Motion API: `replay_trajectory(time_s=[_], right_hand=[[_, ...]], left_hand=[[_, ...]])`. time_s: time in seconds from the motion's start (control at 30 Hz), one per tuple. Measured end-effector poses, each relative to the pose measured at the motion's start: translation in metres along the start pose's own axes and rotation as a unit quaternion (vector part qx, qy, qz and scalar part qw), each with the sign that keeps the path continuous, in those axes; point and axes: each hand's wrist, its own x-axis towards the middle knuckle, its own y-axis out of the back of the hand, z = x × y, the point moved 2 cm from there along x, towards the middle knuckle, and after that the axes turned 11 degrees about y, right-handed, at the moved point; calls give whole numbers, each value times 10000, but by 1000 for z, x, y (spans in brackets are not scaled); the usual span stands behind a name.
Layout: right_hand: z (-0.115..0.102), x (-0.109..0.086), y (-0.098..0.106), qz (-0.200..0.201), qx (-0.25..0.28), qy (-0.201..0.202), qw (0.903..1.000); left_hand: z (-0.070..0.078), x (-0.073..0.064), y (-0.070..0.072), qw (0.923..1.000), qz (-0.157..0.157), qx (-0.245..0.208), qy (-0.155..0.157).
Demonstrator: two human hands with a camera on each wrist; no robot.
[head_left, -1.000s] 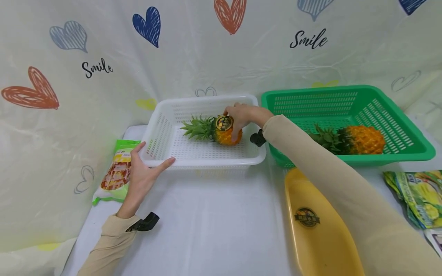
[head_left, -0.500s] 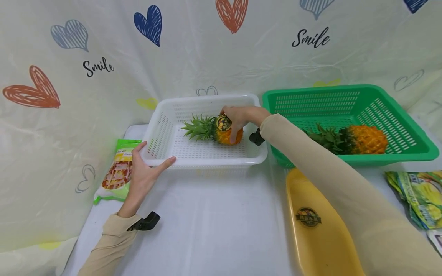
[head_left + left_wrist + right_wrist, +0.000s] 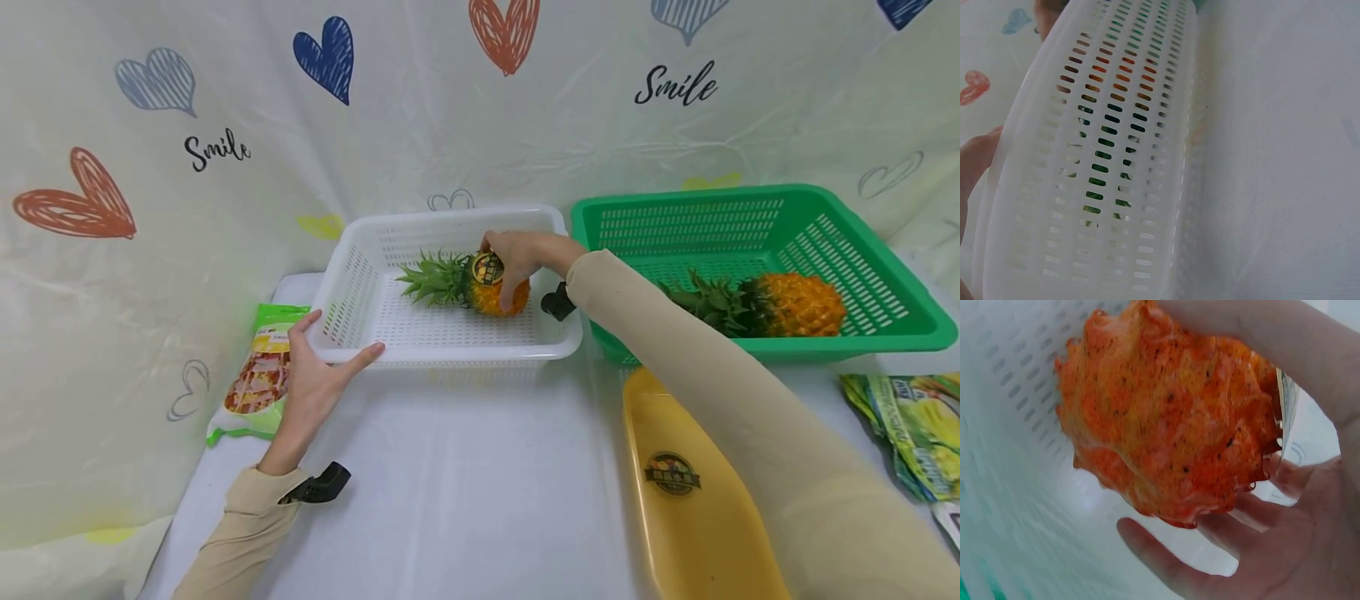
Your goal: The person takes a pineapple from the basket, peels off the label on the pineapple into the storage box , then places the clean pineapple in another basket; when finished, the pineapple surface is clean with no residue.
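My right hand (image 3: 521, 252) grips the orange body of a small pineapple (image 3: 486, 298) lying on its side in a white slotted basket (image 3: 442, 353). Its green leaves point left, and a round black-and-gold label shows beside the thumb. From the right wrist, the fruit's bumpy orange base (image 3: 1166, 419) sits between thumb and fingers. My left hand (image 3: 311, 379) holds the basket's front left corner, thumb along the front rim and a finger at the left side. In the left wrist view the slotted wall (image 3: 1104, 150) lets the orange and green fruit show through.
A green basket (image 3: 840, 343) at the right holds another pineapple (image 3: 798, 304). In front lies a long yellow tray (image 3: 697, 533), partly under the right sleeve. A green-and-white food bag (image 3: 258, 375) is left of my hand; green packets (image 3: 918, 425) lie far right.
Early on, my right hand shifts slightly on the pineapple. It keeps its grip, and the pineapple stays in the white basket. My left hand stays at the corner.
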Motion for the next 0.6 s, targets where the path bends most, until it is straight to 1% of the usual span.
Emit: replay_trajectory(time_s=[0.17,0.27,0.43,0.6], right_hand=[[0,-4,2,149,132,-127,9997],[-1,-8,4,266,243,-125,9993],[-8,-17,11,577,247,256,9977],[-22,-36,21,917,59,652,9936]], left_hand=[[1,0,-1,10000,-18,-11,-22],[1,-1,-2,10000,-30,-30,-40],[0,-2,-3,10000,-32,-55,-59],[1,-4,-2,10000,18,-23,-65]])
